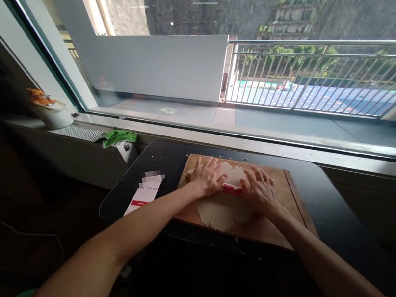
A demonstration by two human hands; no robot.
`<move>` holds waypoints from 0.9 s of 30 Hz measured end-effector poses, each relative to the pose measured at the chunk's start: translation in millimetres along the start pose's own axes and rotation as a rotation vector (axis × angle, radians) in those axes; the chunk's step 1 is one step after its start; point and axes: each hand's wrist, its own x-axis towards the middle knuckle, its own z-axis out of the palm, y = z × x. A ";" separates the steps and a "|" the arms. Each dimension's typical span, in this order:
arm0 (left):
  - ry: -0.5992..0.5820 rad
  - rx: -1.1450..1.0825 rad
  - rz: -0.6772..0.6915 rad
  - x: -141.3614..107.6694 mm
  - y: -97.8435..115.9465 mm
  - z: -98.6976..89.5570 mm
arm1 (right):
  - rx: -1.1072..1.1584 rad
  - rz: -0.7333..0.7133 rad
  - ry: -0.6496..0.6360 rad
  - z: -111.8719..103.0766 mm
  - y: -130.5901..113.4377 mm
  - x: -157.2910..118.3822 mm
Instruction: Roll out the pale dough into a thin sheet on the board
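A flattened, ragged-edged sheet of pale dough lies on a wooden board. Across the dough rests a red and white cylinder, of which only a short middle stretch shows. My left hand lies over its left end with fingers stretched out and spread. Over the other end, my right hand presses down flat, fingers also apart. Both palms hide the cylinder's ends, so its full shape cannot be seen. Some dough shows beyond the hands, toward the window.
The board sits on a black table with rounded corners and scattered crumbs. A phone showing a timer lies left of the board. By the window stand a radiator with a green cloth and a white pot.
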 end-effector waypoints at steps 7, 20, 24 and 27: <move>-0.029 -0.052 -0.038 21.7 -6.4 6.6 | 0.088 0.084 -0.040 9.9 8.8 22.8; 0.030 -0.079 0.107 -33.2 -3.7 2.2 | 0.000 -0.084 0.127 16.9 3.6 -29.8; 0.018 -0.140 -0.021 4.1 -4.3 4.8 | 0.052 -0.043 0.084 18.8 11.5 1.1; -0.008 -0.204 -0.079 30.6 -11.9 2.2 | 0.121 -0.162 0.042 18.5 15.4 9.8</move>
